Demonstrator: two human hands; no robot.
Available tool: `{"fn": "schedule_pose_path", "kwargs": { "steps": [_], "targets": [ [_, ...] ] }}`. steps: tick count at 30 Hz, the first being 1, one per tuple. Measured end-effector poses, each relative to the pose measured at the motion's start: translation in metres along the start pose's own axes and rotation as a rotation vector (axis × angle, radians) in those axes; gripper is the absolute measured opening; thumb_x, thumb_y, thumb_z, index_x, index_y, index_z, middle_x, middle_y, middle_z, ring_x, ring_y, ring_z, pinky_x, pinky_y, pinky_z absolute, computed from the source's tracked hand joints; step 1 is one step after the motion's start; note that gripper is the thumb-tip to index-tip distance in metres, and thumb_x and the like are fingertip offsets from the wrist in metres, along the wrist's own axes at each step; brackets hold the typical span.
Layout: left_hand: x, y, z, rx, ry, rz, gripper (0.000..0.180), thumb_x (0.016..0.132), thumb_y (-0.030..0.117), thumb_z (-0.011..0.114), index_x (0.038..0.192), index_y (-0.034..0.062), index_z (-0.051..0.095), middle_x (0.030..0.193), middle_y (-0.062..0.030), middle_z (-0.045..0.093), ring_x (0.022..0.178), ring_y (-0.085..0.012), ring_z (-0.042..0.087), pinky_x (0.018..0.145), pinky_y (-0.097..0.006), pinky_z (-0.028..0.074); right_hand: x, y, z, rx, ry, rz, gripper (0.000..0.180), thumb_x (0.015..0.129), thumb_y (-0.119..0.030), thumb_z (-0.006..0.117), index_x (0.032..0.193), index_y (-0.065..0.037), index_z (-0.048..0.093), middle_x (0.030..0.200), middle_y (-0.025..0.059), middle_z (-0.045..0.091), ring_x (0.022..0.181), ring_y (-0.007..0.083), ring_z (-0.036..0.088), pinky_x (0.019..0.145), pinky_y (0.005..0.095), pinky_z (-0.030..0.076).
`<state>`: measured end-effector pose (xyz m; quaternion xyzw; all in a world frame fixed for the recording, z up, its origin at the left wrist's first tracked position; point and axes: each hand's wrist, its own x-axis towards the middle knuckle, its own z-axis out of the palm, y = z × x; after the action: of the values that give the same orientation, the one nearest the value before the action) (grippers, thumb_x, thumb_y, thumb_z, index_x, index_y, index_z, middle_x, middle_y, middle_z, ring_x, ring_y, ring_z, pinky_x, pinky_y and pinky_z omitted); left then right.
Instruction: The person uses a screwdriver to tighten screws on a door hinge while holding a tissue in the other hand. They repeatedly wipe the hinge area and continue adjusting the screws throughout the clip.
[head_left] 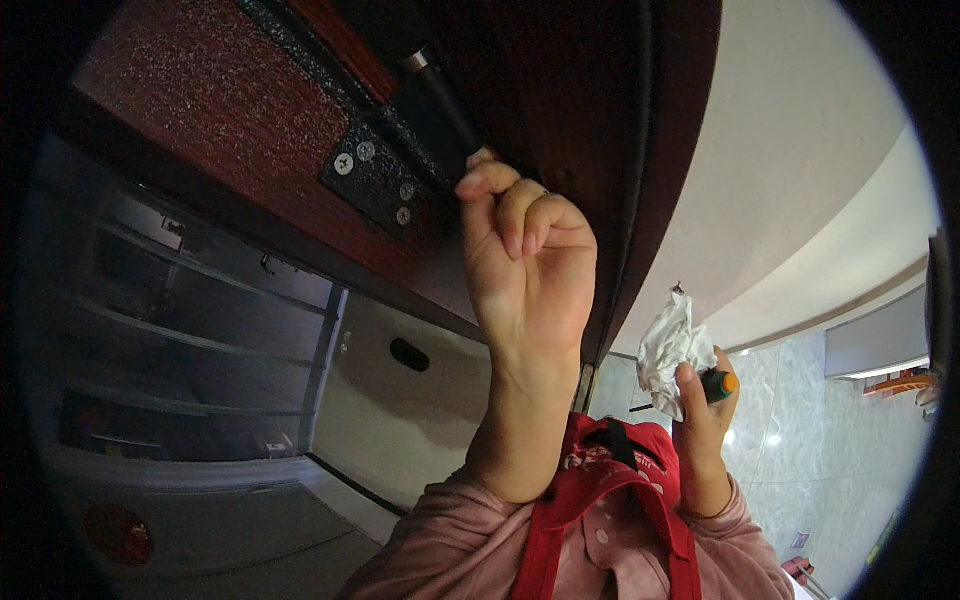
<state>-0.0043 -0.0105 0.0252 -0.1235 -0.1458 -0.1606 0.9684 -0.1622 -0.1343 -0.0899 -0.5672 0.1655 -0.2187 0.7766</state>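
My left hand (535, 245) is raised with its palm toward me and its fingers curled in. Its thumb and index fingertips meet at the lower end of a black door hinge (440, 115); whatever may be between them is hidden. The hinge's plate (375, 180) is fixed with several screws to a dark red-brown wooden door or frame (215, 95). Lower right, my right hand (708, 420) is closed round a screwdriver (718, 386) with a dark handle and orange end. That hand also holds a crumpled white tissue or cloth (668, 350), dark-stained at its top.
A curved pale wall (790, 130) rises on the right above a grey tiled floor (800, 430). Left of my arm are a pale panel with a dark oval slot (410, 354) and a dark barred window-like panel (200, 310). I wear a red apron (640, 500).
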Motion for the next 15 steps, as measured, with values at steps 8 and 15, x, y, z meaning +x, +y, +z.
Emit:
{"fn": "schedule_pose_path", "kwargs": {
  "steps": [8, 15],
  "targets": [
    [0.0006, -0.0002, 0.0025, 0.011, 0.001, -0.004, 0.014, 0.093, 0.005, 0.048, 0.079, 0.0085, 0.051, 0.076, 0.0026, 0.064, 0.045, -0.0064, 0.036, 0.047, -0.019, 0.035, 0.0002, -0.0022, 0.0009, -0.009, -0.009, -0.007, 0.023, 0.083, -0.019, 0.07, 0.091, 0.0, 0.06, 0.075, -0.0033, 0.055, 0.064, 0.0044, 0.045, 0.057, 0.0202, 0.034],
    [-0.0018, 0.0021, -0.0001, 0.022, 0.055, 0.003, 0.009, 0.094, 0.007, 0.048, 0.087, 0.0071, 0.053, 0.08, 0.0029, 0.065, 0.047, -0.0062, 0.036, 0.047, -0.019, 0.036, 0.0003, -0.0006, 0.0008, -0.007, 0.004, 0.002, 0.025, 0.083, -0.021, 0.071, 0.09, -0.001, 0.06, 0.074, -0.0036, 0.054, 0.063, 0.0041, 0.045, 0.055, 0.0198, 0.033]
  ]
}}
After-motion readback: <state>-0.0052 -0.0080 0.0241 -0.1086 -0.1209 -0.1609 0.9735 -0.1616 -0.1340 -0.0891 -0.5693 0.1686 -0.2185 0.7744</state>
